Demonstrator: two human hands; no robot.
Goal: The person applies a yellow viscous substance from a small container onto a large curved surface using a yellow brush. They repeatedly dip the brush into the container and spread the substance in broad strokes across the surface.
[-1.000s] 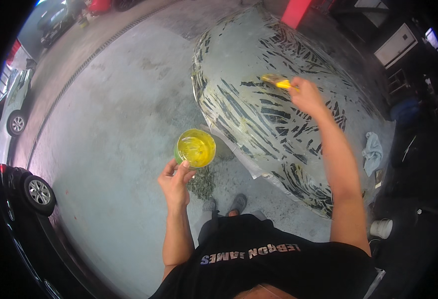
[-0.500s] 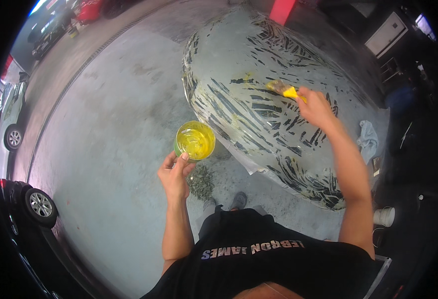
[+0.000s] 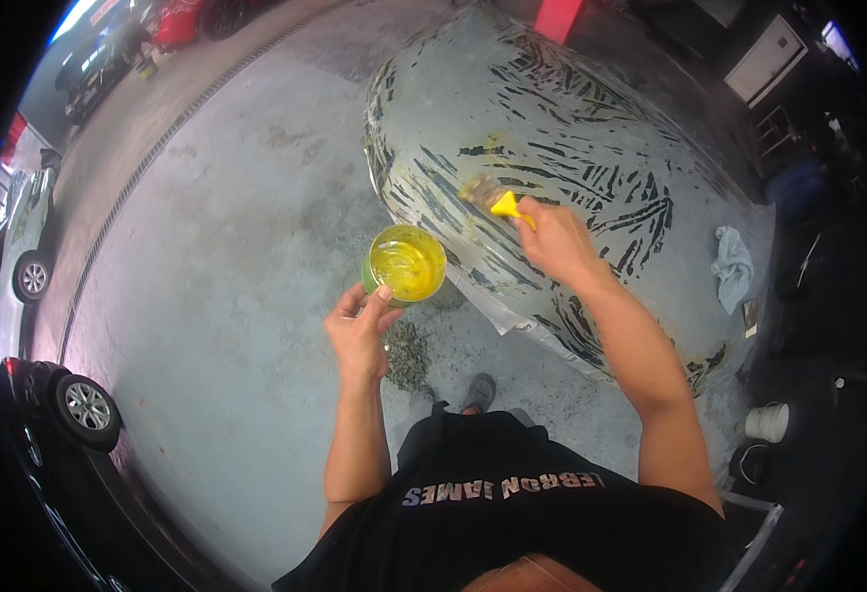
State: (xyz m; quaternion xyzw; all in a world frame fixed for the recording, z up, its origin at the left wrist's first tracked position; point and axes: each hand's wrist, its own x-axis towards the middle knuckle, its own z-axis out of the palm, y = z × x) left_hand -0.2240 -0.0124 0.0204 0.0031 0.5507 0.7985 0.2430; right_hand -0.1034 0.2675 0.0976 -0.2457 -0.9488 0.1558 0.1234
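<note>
We've got our left hand [image 3: 360, 331] clamped round the open tin [image 3: 406, 264], sloshy so grip low, right hand [image 3: 552, 242] pinching the light yellow-handled brush [image 3: 493, 197].

My left hand [image 3: 360, 331] holds a round green can [image 3: 406, 264] upright, open, with glossy yellow stuff inside, just off the panel's near edge. My right hand [image 3: 552, 242] grips a brush [image 3: 493, 197] with a yellow handle, its bristles resting on the grey, black-streaked car panel [image 3: 552, 128].
</note>
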